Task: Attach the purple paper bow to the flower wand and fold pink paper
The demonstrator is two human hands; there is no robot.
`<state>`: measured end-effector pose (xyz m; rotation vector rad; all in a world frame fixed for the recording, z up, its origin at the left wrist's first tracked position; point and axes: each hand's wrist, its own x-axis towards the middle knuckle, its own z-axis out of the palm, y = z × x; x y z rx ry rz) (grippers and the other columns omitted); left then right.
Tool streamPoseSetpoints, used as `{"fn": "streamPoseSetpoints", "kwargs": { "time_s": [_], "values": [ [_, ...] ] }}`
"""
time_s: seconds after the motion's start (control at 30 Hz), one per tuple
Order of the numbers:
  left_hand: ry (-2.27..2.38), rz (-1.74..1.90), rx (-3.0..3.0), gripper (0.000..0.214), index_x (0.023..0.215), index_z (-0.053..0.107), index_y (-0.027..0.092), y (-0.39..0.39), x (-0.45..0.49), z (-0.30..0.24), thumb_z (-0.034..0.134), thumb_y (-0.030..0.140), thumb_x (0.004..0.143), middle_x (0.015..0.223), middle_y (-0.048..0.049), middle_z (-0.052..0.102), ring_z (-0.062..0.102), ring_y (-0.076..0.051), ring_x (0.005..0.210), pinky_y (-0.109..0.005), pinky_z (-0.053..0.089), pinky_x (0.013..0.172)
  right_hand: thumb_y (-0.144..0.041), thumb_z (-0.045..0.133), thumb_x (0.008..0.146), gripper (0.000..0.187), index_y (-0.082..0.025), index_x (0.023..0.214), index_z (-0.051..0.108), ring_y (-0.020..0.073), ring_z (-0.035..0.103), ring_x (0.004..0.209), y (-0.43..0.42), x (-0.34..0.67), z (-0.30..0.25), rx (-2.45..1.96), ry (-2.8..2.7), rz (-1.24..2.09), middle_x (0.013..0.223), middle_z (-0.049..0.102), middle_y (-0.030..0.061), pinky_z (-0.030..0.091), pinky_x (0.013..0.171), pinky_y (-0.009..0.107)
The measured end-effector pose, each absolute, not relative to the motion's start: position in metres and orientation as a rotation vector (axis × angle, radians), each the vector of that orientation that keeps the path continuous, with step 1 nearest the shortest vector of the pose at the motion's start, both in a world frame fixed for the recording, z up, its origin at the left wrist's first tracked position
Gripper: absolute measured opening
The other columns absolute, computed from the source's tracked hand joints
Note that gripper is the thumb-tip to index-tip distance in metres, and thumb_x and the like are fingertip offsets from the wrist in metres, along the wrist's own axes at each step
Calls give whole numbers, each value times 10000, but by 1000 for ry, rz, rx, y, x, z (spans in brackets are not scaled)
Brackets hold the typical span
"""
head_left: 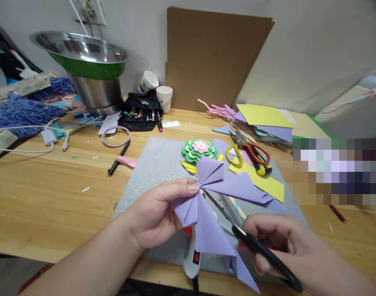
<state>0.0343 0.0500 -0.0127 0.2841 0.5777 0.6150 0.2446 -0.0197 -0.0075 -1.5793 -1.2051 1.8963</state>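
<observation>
Head view shows the left hand (pixel 158 213) closed in a pinch on the purple paper (pixel 206 181), with the thumb on top at the narrow middle, where the pleats come together. The paper is in the air just above the cutting mat (pixel 154 168), and its folded wings spread up, down and to the right of this hand. The folding looks finished to me, because all pleats are sharp and gathered. The right hand (pixel 280 242) is closed around the black handles of the scissors (pixel 252 243), and the thin blades point up-left toward the pinched middle, very near the left thumb. I cannot tell if the blades already touch or cut the paper, and no cut piece is visible. Under both hands a white glue gun (pixel 192 257) lies on the mat, untouched.
</observation>
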Motion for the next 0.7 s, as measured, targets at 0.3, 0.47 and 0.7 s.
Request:
{"fn": "streamPoseSetpoints", "kwargs": {
  "time_s": [0.3,0.47,0.7],
  "values": [
    [551,706,331,151,860,721,86,54,31,-16,708,107,711,695,-30,694,631,-105,611,-171,500,586,-456,664,685,256,-222,788,666,220,549,631,-24,287,-14,-1894,-1536,1167,680,631,32,416,546,288],
    [645,873,668,209,818,722,149,48,31,-13,812,254,660,719,-24,659,586,-139,657,-213,474,615,-437,575,689,369,-196,944,691,339,633,724,-7,343,-39,-2297,-1719,404,864,729,136,467,628,421],
    [796,1269,1193,271,671,757,233,22,16,-14,820,-5,559,727,-41,697,603,-197,766,-281,457,841,-380,558,749,386,-180,1064,659,310,637,700,10,349,-50,-2298,-1747,300,890,721,132,475,646,409]
  ]
}}
